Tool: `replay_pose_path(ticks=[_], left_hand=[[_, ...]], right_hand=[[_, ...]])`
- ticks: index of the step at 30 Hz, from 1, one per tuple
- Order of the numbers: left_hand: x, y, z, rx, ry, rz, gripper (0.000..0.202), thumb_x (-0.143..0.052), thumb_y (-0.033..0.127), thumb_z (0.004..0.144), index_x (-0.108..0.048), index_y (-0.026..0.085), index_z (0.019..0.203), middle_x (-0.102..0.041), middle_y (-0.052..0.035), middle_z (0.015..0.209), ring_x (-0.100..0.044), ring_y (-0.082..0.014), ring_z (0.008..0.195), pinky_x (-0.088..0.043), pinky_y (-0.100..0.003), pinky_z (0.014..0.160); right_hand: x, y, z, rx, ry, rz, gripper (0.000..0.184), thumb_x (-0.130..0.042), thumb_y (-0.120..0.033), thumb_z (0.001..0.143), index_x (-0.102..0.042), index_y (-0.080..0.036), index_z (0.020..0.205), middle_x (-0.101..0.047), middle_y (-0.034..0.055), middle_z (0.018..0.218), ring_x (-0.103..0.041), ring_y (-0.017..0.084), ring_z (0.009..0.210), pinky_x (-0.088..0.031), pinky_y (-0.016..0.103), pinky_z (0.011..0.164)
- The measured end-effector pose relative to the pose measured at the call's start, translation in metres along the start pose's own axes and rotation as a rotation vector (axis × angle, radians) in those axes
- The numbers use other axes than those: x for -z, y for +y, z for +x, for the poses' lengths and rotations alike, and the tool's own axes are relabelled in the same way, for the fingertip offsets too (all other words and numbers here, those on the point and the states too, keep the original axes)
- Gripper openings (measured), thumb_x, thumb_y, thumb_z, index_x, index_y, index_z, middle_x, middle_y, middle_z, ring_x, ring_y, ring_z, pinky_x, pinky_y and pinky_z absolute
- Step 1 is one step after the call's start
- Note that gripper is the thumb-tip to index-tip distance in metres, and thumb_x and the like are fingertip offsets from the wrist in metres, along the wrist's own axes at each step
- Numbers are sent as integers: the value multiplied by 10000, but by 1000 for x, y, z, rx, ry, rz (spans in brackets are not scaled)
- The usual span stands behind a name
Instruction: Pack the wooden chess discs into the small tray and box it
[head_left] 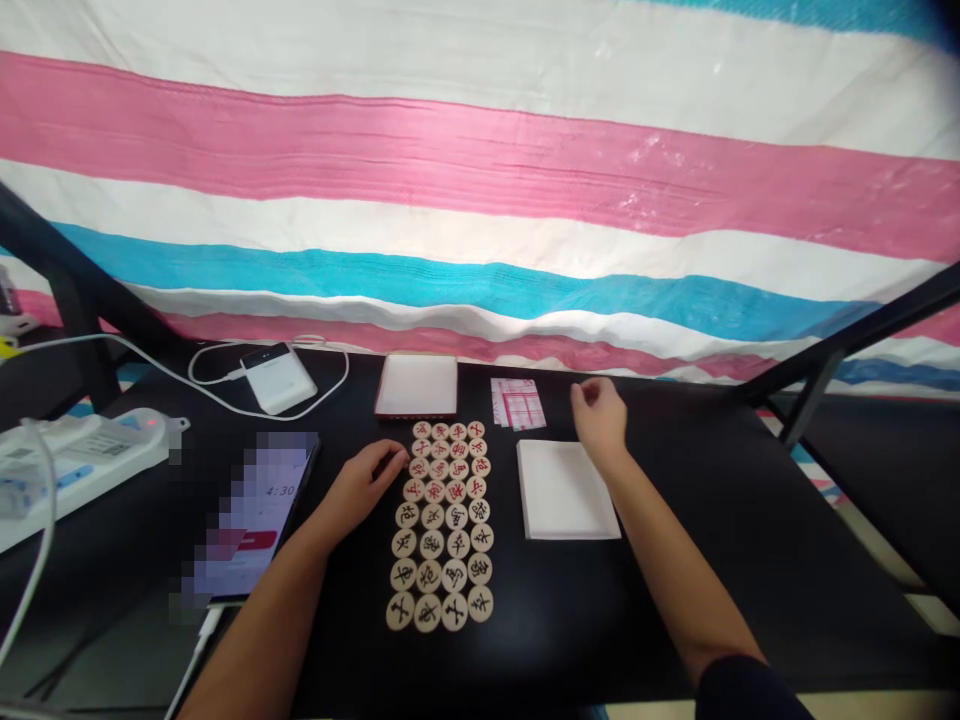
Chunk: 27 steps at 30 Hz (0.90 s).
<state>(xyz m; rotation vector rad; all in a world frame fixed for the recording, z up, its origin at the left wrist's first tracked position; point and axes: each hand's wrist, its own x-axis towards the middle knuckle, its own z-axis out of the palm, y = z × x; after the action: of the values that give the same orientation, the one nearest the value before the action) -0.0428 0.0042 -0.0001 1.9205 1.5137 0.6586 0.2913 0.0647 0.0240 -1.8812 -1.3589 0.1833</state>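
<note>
On black surface (720, 560): wooden xiangqi pieces (442, 520) in four-column grid.
Left hand (358, 490): open, fingertips just beside pieces.
Right hand (598, 420): loosely curled, contents unclear, near white tray (562, 490).

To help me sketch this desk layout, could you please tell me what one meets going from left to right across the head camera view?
Power strip, smartphone, left hand, xiangqi pieces, right hand.
</note>
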Motion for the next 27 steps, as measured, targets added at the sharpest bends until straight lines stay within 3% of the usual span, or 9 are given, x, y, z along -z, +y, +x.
replay_pose_path(ticks=[3, 7, 10, 18, 27], left_hand=[[-2, 0, 1, 15, -4, 3, 294, -362, 450, 853, -524, 205, 836, -604, -13, 785, -559, -163, 732, -439, -277, 702], [-4, 1, 3, 37, 3, 26, 300, -363, 459, 844, -514, 200, 830, -579, -7, 744, -539, -160, 696, -428, -266, 664], [-6, 0, 3, 42, 13, 36, 296, -372, 452, 839, -519, 195, 829, -567, -3, 731, -523, -153, 673, -422, -256, 644], [-7, 1, 3, 37, 9, 99, 317, -353, 464, 847, -517, 195, 824, -558, -2, 733, -510, -152, 668, -419, -259, 639], [-8, 0, 2, 40, 15, 107, 303, -349, 446, 853, -517, 194, 843, -563, -10, 758, -513, -156, 689, -419, -263, 659]], right_hand=[[27, 34, -26, -109, 36, -7, 290, -448, -450, 761, -516, -176, 691, -548, 17, 604, -495, 153, 576, -385, 290, 614], [39, 66, -65, -205, -97, 111, 335, -453, -501, 758, -481, -190, 636, -445, -40, 533, -416, 116, 505, -340, 239, 516], [38, 64, -79, -201, -157, 95, 331, -454, -498, 764, -485, -192, 638, -426, -48, 535, -386, 106, 498, -313, 225, 497], [43, 55, -81, -130, -224, 18, 368, -411, -485, 803, -449, -200, 574, -350, -56, 506, -345, 104, 493, -273, 223, 479], [31, 48, -92, -111, -201, -22, 348, -412, -455, 821, -472, -199, 592, -439, -36, 529, -402, 117, 511, -293, 228, 506]])
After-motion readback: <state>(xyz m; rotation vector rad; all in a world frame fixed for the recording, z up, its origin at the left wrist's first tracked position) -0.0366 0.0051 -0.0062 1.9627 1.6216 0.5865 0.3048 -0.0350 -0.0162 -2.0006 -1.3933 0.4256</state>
